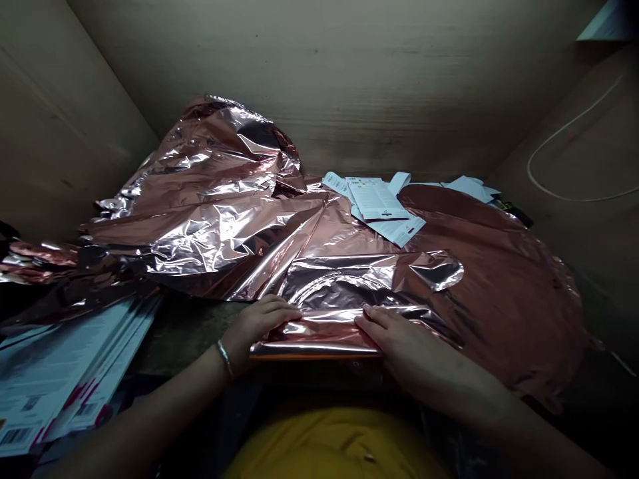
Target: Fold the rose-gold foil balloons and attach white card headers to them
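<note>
the folded foil (pixel 319 327) lies by the near edge of the counter (pixel 184 332), under my left hand (pixel 260 324) and right hand (pixel 404 346); fingers (pixel 377 317) slightly bent on it, whether pinching i cannot tell; uneven pressure could skew it, a slackened press let it spring open

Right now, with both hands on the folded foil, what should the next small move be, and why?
Probably the left hand and right hand should press the near edge of the folded foil flatter. Both rest by that edge, while the foil beyond them looks wrinkled, with a rounded flap reaching out to the right; a firmer crease might keep any further fold even.
</note>
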{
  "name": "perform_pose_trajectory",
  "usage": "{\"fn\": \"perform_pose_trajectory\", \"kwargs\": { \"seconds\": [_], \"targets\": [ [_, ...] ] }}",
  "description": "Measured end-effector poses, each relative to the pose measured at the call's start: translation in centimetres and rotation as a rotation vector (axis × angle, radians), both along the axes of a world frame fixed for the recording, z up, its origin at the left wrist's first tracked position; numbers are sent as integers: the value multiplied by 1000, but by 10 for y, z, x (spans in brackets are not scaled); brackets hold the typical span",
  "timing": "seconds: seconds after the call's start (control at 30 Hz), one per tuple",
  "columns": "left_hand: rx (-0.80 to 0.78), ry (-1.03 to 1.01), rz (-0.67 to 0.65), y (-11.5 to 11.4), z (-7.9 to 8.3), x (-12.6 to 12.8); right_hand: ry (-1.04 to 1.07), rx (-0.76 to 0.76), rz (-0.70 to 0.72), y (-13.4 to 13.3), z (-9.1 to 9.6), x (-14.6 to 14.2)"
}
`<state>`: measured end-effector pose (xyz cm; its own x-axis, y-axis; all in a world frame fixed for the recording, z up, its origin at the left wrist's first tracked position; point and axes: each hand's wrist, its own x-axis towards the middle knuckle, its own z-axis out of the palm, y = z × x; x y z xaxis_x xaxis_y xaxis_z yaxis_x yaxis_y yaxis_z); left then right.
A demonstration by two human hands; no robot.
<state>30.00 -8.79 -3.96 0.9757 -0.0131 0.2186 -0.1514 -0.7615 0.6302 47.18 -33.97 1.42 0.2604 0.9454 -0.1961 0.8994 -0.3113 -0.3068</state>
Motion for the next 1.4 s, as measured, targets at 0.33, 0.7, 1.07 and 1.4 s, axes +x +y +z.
{"fn": "perform_pose_trajectory", "kwargs": {
  "seconds": [0.33, 0.7, 1.07, 1.4],
  "targets": [
    [-113, 72, 76, 6, -3, -1, 521, 148, -197, -87, -19, 91],
    [-107, 101, 129, 1, 8, 3, 465, 474, -417, -75, -57, 70],
    [-133, 136, 845, -35, 3, 14, -18, 212, -784, -37, -56, 67],
    [660, 118, 623, -46, 39, 34, -335, 112, -611, -15, -48, 62]
  ]
}}
